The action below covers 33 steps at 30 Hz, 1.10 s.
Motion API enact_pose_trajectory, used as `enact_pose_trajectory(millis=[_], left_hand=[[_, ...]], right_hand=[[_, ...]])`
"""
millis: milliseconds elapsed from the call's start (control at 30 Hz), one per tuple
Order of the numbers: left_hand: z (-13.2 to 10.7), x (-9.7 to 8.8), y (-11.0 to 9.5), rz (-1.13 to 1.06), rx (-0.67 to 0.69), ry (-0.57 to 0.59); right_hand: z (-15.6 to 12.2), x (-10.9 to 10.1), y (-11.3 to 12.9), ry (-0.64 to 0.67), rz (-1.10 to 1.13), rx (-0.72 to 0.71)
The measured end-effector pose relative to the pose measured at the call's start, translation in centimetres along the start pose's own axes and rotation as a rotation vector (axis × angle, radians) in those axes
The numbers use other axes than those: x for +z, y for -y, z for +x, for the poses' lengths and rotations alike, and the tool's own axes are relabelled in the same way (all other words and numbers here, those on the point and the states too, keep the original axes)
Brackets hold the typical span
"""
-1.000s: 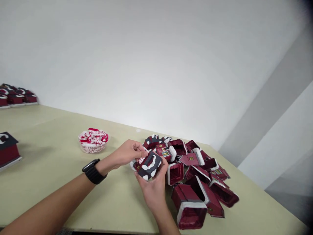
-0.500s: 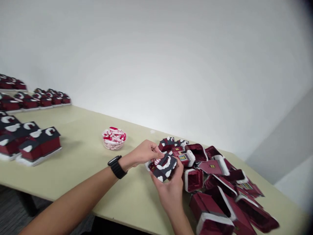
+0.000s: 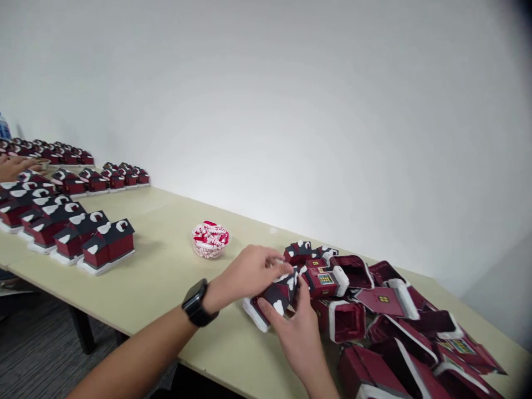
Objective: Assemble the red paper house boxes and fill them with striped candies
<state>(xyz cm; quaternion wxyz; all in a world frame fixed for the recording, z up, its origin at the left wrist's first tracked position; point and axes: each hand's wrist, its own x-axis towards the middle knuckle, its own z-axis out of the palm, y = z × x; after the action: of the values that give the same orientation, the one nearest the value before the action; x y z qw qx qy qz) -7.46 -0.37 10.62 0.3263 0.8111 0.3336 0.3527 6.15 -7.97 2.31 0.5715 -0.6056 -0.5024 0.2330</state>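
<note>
Both my hands are closed around one small red paper house box [image 3: 272, 299] with a black roof and white snow patches, held low over the beige table [image 3: 166, 277]. My left hand [image 3: 249, 272], with a black watch on the wrist, grips it from the top and left. My right hand [image 3: 297, 332] holds it from below and the right, thumb on the roof. Just to the right lies a pile of open red house boxes [image 3: 374, 310], tipped on their sides.
A clear bowl of red-and-white candies [image 3: 210, 240] stands behind my left hand. Rows of closed house boxes [image 3: 75, 230] fill the table's left part, more at the far left [image 3: 100, 177]. Another person's hand [image 3: 16, 166] reaches in at the left edge.
The view has swung left, bringing the rows of closed houses into sight. The house in my hands has come down toward the table, and its roof now sits closed over it.
</note>
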Motion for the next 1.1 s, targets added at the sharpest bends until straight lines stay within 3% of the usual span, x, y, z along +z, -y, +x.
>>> enact_pose_trajectory(millis=[133,233,300,433,600,733,967,1100], left_hand=[[-3.9,1.0,-1.3,0.222,-0.073,0.052],[-5.9,0.9,-0.1,0.272,-0.150,0.043],[-6.8,0.1,1.3,0.287,-0.182,-0.002],[-8.0,-3.4,4.6,0.369,-0.234,-0.167],[-9.4,-10.3,9.2,0.603,-0.221,-0.322],[-10.6,-14.3,11.5,0.891,-0.392,-0.403],[-12.5,-16.1,12.3,1.137,-0.492,-0.407],[-13.2,-16.6,13.0,1.199,-0.472,-0.438]], right_hand=[[-1.0,1.1,-1.0,0.184,0.028,-0.026],[-2.2,1.8,-1.9,0.387,0.045,-0.066],[-3.0,1.9,-2.4,0.432,-0.037,-0.089],[-4.2,1.8,-3.4,0.372,-0.226,-0.151],[-4.3,1.9,-4.1,0.336,-0.322,-0.219],[-3.9,2.0,-4.6,0.360,-0.322,-0.252],[-3.5,2.2,-5.7,0.313,-0.321,-0.290],[-3.3,2.3,-6.4,0.336,-0.340,-0.337]])
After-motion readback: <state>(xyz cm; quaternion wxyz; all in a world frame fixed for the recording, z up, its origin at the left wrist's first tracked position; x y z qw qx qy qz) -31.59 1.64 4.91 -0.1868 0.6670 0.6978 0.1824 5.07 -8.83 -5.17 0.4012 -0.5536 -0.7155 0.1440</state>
